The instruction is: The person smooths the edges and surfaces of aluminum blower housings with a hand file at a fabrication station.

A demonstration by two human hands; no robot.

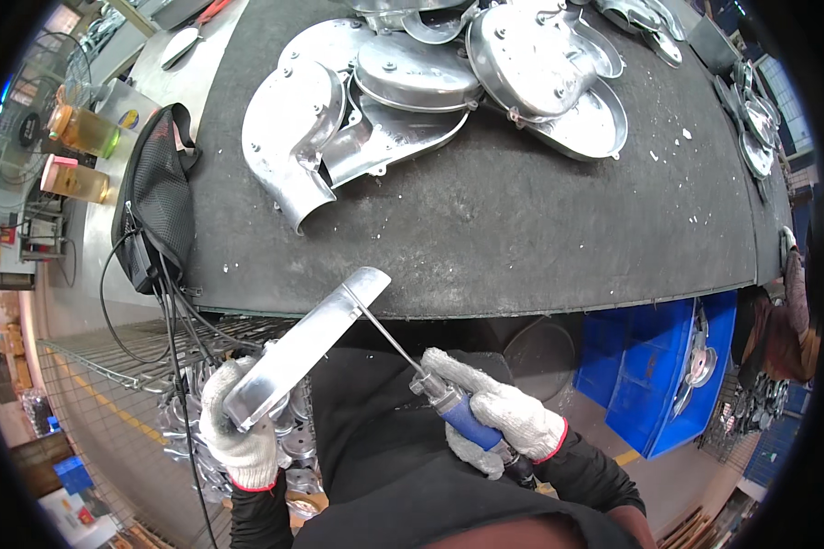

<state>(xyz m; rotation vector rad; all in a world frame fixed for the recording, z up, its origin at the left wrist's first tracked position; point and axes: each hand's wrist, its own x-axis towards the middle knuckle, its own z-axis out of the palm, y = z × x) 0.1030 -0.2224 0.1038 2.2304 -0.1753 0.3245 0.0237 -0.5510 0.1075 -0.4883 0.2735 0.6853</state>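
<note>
My left hand (pixel 240 435), in a white knit glove, grips the lower end of a shiny cast metal housing (pixel 304 346). The part is turned edge-on and slants up toward the worktable's front edge. In my right hand (pixel 517 416), gloved too, is a blue-bodied handheld grinder (pixel 471 423). Its long thin shaft reaches up and left, the tip at the upper end of the housing; whether it touches the metal I cannot tell. Several similar housings (pixel 288 128) lie piled on the dark mat of the worktable (pixel 485 238).
A black mesh bag (pixel 160 197) with cables stands at the table's left, near two bottles (pixel 87 133). Below left, a wire basket (pixel 146 366) holds more castings. A blue crate (pixel 627 375) sits right of me. Another person's arm (pixel 794 284) shows at far right.
</note>
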